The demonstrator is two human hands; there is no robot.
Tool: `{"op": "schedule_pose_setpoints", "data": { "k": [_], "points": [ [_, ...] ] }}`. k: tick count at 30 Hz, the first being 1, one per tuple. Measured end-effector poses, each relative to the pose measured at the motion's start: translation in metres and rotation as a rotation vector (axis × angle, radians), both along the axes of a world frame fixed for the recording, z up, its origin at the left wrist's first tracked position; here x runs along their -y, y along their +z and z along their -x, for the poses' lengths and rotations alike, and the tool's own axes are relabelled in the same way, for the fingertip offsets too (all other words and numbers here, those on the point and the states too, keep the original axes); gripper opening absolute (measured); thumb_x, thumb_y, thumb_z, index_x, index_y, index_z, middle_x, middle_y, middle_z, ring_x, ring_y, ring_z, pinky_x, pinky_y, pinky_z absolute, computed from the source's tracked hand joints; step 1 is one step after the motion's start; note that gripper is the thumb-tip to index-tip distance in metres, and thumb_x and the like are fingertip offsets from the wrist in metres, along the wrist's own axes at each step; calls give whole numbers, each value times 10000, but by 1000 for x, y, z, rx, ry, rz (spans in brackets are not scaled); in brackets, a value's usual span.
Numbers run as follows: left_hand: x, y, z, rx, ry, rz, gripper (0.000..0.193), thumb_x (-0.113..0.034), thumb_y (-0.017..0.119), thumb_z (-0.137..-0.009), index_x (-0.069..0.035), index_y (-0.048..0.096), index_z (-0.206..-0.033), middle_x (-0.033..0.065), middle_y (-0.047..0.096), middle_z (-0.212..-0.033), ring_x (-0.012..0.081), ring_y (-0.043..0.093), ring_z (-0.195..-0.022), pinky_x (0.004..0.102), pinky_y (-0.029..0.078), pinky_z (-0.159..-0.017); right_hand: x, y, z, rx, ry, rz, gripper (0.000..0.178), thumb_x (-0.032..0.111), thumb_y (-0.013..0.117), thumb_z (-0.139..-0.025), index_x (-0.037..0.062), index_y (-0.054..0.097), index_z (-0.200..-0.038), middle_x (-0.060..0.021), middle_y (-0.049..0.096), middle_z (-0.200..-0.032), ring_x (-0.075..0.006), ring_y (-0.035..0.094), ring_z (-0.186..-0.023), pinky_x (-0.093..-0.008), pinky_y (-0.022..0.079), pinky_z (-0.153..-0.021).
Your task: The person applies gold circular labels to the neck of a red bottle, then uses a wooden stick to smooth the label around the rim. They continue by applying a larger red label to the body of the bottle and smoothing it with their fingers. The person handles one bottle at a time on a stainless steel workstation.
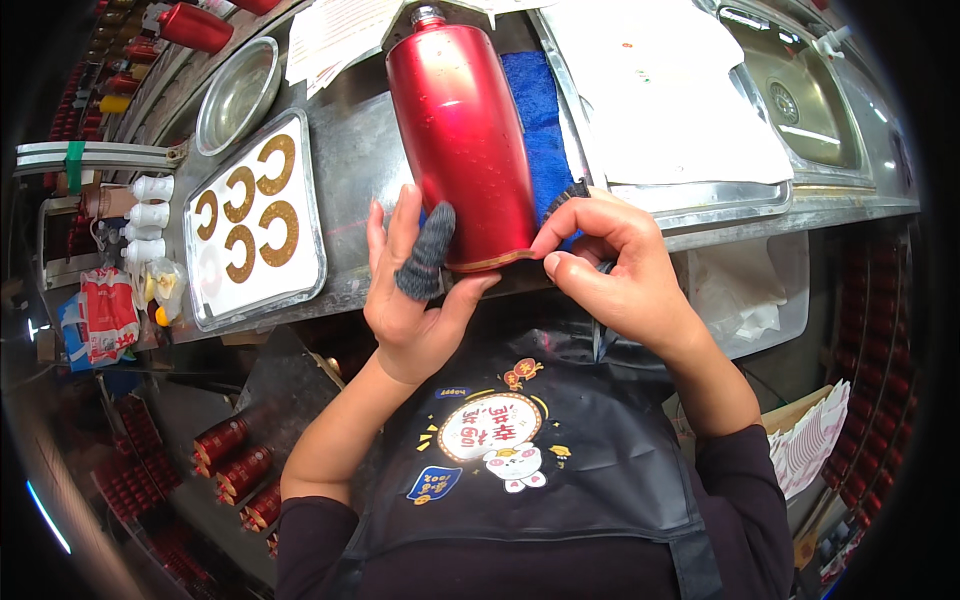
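Head view shows a long grey metal tabletop (355,150) running across the scene, with a black apron (600,480) bearing cartoon prints on the wearer below it. Overlapping white sheets (660,100) cover a metal tray on the right side. Near the middle lies the glossy red, broad-bodied bottle (465,140), its neck pointing away from the person and its base at the tabletop's near edge. Left of it sits a white-lined rectangular metal tray (316,200), with a round metal bowl (238,100) just beyond; a blue cloth (537,105) lies partly beneath the bottle. The left hand (408,318) has its fingers spread, the thumb touching the base and a finger in a black knitted cover (428,255) against the bottle's left side. The right hand (638,275) pinches, between thumb and forefinger, the end of a narrow gold-brown strip (490,263) that edges the base. Smallest are five C-shaped gold-brown pieces (276,234), spaced apart in the white-lined tray.
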State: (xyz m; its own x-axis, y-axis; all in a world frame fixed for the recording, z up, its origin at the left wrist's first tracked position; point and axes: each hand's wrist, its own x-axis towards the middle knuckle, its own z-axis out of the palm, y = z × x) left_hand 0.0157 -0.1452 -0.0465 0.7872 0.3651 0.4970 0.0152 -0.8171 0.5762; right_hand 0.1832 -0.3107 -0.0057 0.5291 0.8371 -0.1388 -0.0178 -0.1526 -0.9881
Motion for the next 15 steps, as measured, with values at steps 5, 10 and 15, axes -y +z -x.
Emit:
{"op": "schedule_pose_setpoints", "data": {
  "k": [5, 10, 15],
  "points": [
    [6, -2, 23, -45, -9, -52, 608, -127, 886, -742, 56, 641, -1266, 271, 499, -1489, 441, 515, -1359, 688, 287, -1112, -5, 1, 1, 71, -18, -3, 68, 35, 724, -856, 0, 667, -844, 2, 613, -841, 3, 513, -669, -171, 390, -581],
    [7, -5, 26, -86, -10, -82, 512, -94, 877, -730, 8, 696, -1198, 261, 501, -1491, 464, 522, -1344, 699, 272, -1107, -5, 2, 2, -61, -43, -5, 88, 26, 720, -865, 0, 649, -818, 0, 615, -832, -17, 545, -691, -178, 427, -606],
    [4, 3, 18, -90, -41, -183, 435, -29, 849, -702, -51, 753, -1125, 268, 497, -1493, 462, 540, -1325, 699, 246, -1119, -3, -1, -1, -78, -62, -22, 104, 35, 712, -871, -2, 638, -808, 3, 610, -828, -17, 552, -699, -177, 420, -607]
  ]
}}
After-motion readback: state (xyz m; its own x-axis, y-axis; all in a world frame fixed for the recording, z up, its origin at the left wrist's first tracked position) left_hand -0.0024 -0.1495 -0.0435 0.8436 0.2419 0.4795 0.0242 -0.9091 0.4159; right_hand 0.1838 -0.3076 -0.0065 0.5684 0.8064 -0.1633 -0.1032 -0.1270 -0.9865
